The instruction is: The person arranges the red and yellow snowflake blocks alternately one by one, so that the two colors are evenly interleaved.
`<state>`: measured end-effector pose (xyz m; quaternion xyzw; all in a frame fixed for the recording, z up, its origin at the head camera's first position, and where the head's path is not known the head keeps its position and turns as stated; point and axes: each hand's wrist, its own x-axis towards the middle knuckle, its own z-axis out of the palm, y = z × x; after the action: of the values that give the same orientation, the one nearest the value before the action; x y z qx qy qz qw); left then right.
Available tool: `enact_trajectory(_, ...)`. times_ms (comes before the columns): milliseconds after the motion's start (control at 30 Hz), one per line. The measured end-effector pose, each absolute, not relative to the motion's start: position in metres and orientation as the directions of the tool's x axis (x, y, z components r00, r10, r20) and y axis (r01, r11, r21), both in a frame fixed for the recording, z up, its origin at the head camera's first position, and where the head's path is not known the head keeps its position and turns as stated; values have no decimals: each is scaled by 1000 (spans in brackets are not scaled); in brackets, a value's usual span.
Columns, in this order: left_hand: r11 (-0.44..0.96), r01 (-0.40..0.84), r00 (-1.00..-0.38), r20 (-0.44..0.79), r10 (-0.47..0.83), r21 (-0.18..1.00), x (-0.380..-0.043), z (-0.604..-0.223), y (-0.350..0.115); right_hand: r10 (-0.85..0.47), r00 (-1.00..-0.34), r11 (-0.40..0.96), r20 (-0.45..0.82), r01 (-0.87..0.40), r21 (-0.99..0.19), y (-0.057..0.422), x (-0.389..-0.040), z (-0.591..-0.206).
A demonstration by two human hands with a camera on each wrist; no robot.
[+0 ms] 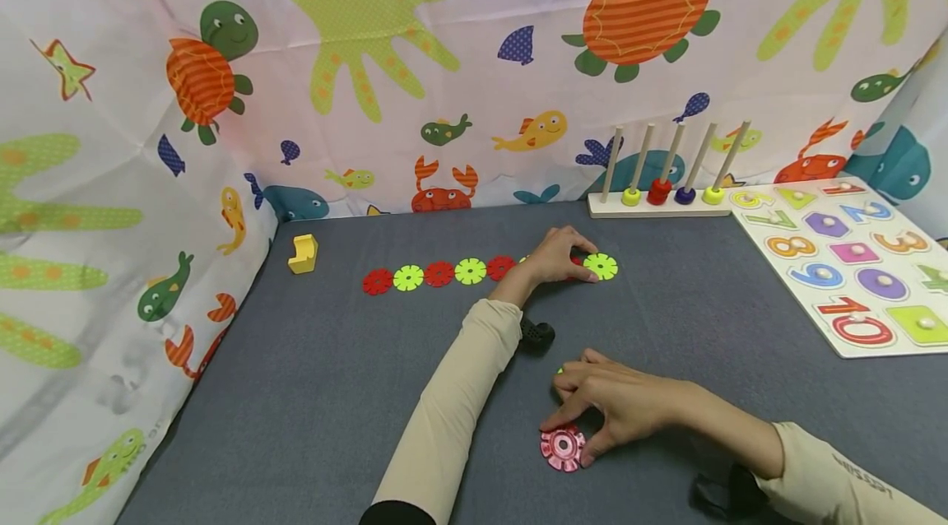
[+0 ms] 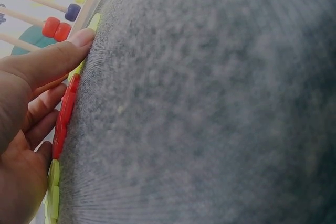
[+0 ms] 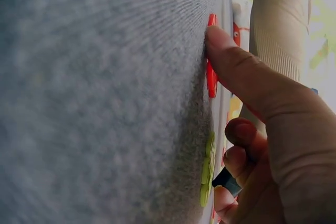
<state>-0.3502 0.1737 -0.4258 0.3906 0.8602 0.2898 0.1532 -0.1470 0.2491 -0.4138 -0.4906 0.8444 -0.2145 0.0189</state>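
Observation:
Notched plastic discs, alternating red and yellow-green, form a row [image 1: 439, 274] across the dark grey table. At its right end my left hand [image 1: 551, 257] pinches the last yellow-green disc [image 1: 601, 266] by thumb and finger, hiding several discs behind it. In the left wrist view, a red disc [image 2: 65, 114] stands next to that one. Nearer to me, my right hand [image 1: 629, 397] holds a shiny red disc [image 1: 563, 448] at its edges between thumb and index finger, flat on the table. Mostly covered by this hand, a yellow-green disc [image 3: 208, 171] lies on the cloth in the right wrist view.
A wooden peg stand [image 1: 659, 208] with coloured beads is at the back right. Beside it lies a number puzzle board [image 1: 807, 295]. A yellow block [image 1: 303, 253] sits at the back left. Patterned cloth [image 1: 474, 81] hangs behind the table.

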Motion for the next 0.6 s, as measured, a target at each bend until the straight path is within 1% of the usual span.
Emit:
enact_trajectory(233, 524, 586, -644, -37, 764, 618, -350, -425, 174, -844, -500, 399, 196, -828, -393, 248, -147, -413)
enact_trajectory(333, 528, 591, -643, -39, 765, 610, -350, -425, 174, -825, -529, 417, 199, -808, -416, 254, -148, -408)
enact_trajectory(400, 530, 592, -643, -40, 765, 607, -350, -425, 175, -788, -580, 461, 205, -778, -427, 265, -154, -404)
enact_trajectory(433, 533, 593, -644, -42, 764, 604, -350, -425, 175, -759, -617, 494, 207, -753, -434, 273, -159, -402)
enact_trajectory(500, 535, 593, -644, -44, 764, 602, -350, -426, 175, -672, -708, 577, 217, -685, -446, 293, -173, -399)
enact_trajectory(600, 537, 591, -642, -52, 765, 602, -351, -425, 175, -500, -828, 689, 253, -558, -462, 327, -198, -399)
